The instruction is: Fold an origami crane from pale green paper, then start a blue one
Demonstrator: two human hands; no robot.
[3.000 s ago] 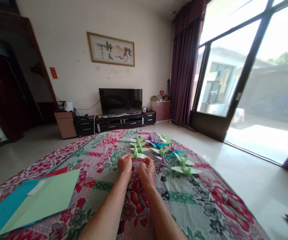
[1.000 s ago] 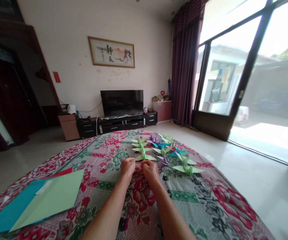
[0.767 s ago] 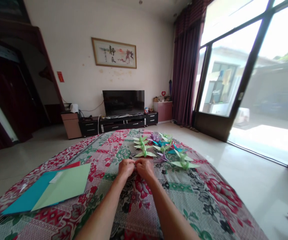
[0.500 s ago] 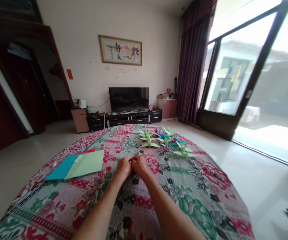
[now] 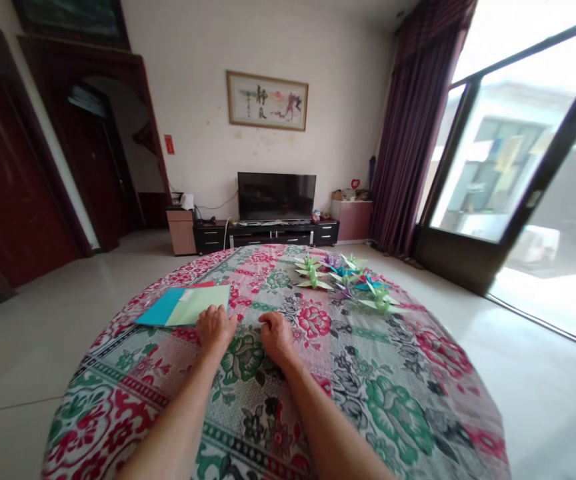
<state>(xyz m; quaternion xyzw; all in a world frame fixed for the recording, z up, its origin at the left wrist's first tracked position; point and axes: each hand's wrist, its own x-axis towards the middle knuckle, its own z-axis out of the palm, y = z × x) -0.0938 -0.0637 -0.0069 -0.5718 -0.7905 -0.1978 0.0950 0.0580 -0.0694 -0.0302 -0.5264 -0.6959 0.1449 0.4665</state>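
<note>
The left hand (image 5: pixel 217 325) is at the cloth's (image 5: pixel 251 380) 10 o'clock, its loosely bent fingers over the near edge of the green sheet (image 5: pixel 201 300); whether they grip it I cannot tell. The blue sheet (image 5: pixel 161 309) shows at its 9 o'clock. The right hand (image 5: pixel 277 335), loosely curled, hides its palm; I cannot tell what it holds. Cranes (image 5: pixel 341 271) stand at 1 o'clock.

A floral tablecloth (image 5: pixel 398 413) in red, green and grey drapes the rounded tabletop (image 5: pixel 353 340). Light-green, blue and purple origami cranes (image 5: pixel 313 283) cluster toward its far right; overlapping light-green, blue and red paper sheets (image 5: pixel 195 305) lie left.
</note>
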